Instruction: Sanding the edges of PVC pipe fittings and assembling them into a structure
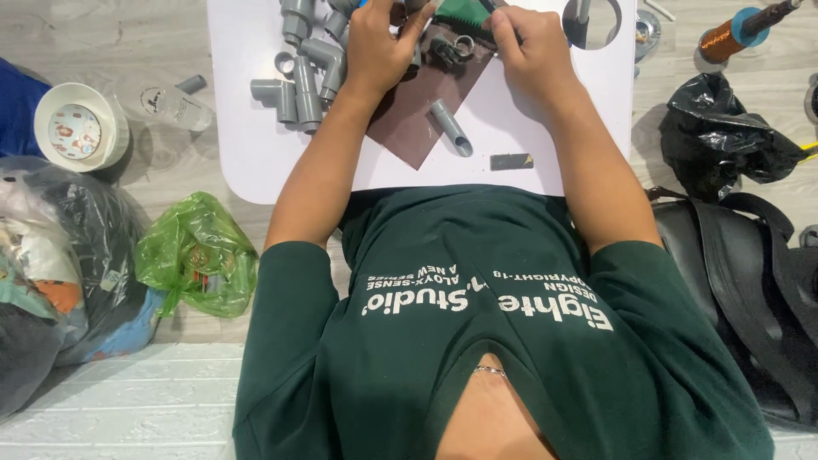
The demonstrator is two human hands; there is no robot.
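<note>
pale wood-look flooring surrounds a low white tabletop (256, 162) with rounded corners, seen from above the person's dark green shirt. at far left on the floor sit a round white paper tub (78, 128), dark bags and a crumpled green plastic bag (196, 255). on the tabletop's left part lies a cluster of grey plastic pipe elbows and tees (302, 81), just beside the left hand (379, 51). that hand has its fingers curled shut around a small grey fitting (415, 60), mostly hidden by the palm, held over a dark brown square mat (417, 119). a short grey pipe stub (450, 128) lies loose on the mat, and a small dark flat strip (511, 161) lies on the tabletop near its front edge. the right hand (528, 47) presses its fingers together on a small dark metal part with a ring (456, 47), beside something green at the top edge.

judging by the grip, a fitting step is in hand: the pieces are being brought together, which calls for steady alignment. free room is narrow: fittings crowd the left, while the mat's near corner and the tabletop's front strip are open. a black bag (724, 140) and a copper wire spool (724, 38) lie on the floor to the right.
</note>
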